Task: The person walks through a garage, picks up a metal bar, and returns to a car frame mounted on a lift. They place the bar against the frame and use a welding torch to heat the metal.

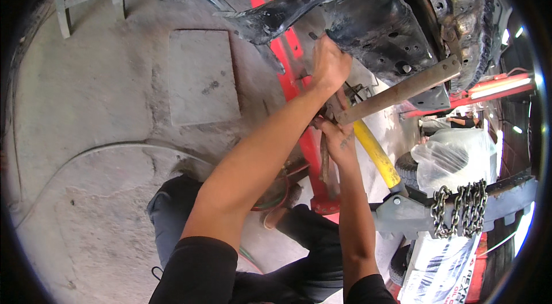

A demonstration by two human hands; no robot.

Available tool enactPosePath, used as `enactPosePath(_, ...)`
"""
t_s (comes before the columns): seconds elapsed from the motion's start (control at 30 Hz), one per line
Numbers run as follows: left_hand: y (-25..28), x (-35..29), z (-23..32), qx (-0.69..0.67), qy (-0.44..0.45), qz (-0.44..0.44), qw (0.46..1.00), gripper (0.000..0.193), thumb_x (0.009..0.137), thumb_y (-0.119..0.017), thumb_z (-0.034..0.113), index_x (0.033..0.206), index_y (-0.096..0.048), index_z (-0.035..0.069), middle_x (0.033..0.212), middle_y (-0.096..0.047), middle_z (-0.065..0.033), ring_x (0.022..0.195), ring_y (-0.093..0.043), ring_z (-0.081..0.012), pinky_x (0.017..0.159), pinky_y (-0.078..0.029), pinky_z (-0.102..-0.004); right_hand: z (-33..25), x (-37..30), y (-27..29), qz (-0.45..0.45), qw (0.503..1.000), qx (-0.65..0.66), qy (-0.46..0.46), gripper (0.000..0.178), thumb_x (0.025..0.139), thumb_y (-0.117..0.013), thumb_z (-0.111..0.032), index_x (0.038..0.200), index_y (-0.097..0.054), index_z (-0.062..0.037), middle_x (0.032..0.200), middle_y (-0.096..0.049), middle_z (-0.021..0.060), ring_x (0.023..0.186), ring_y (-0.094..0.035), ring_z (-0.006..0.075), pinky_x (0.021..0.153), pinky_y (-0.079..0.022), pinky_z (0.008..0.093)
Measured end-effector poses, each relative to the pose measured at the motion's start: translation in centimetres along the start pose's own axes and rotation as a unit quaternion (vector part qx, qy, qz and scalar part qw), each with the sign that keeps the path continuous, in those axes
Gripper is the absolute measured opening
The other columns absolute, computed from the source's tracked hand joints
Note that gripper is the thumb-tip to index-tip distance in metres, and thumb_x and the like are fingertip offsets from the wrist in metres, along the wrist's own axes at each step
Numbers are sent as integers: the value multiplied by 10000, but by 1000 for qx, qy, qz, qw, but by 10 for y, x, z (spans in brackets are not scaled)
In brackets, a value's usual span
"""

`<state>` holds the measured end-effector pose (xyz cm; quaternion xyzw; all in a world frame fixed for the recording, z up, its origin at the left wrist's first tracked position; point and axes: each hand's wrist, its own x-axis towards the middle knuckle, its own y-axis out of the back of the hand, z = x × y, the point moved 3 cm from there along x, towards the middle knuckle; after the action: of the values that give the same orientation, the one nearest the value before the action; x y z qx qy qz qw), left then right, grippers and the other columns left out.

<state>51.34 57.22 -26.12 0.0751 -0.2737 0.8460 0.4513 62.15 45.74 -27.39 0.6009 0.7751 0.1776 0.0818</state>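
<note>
Reading the view as a clock face about its middle, we had our left hand (pixel 332 64) at one o'clock, against or just in front of the lower edge of a black metal frame (pixel 382 31). Its fingers were curled right in, nearly a fist; what that grip closed on, if anything, we could not tell. Our right hand (pixel 339 136) sat at three o'clock, thumb and fingers bent at a dark fitting (pixel 329 111) by the near end of a flat steel bar (pixel 401 91). Those fingers were partly hidden, so we could not tell how far they had closed or whether they held the fitting. The bar sloped up toward two o'clock, its far end beside the frame. From near our right hand a yellow cylinder (pixel 376 154) slanted toward five o'clock, meeting a grey steel arm (pixel 397 212) with a chain (pixel 457 212) wound about it. A red beam (pixel 279 50) passed behind our left forearm.

We judged the step to be working the joint at the bar's near end. The next move seemed to call for steadying the fitting with the right hand while the left applied force.
</note>
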Motion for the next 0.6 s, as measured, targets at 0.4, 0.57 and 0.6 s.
enactPosePath(0.4, -4, 2, 12, -48, 25, 49, 997, 196, 770, -638, -5, 955, -698, -34, 978, -670, -289, 968, -625, -467, 849, -490, -501, 25, -1, 0, 58, 986, -153, 18, 433, 784, -561, -14, 1214, -568, 28, 995, -648, 56, 886, -615, 163, 810, -492, 304)
enactPosePath(0.57, 5, -2, 12, 29, 123, -41, 991, 185, 842, -601, 59, 982, -715, 15, 986, -683, -252, 965, -630, -468, 866, -494, -498, 20, -1, 0, 54, 998, -13, -25, 304, 750, -566, 11, 1046, -631, 26, 918, -659, 64, 867, -639, 170, 821, -513, 290)
enactPosePath(0.6, 9, -7, 13, 46, 123, -59, 990, 199, 866, -594, 92, 1012, -710, 24, 1014, -678, -253, 987, -626, -465, 875, -492, -497, 26, 1, 5, 50, 998, -14, -28, 313, 745, -566, 18, 1052, -630, 24, 916, -661, 68, 867, -642, 171, 822, -520, 294)
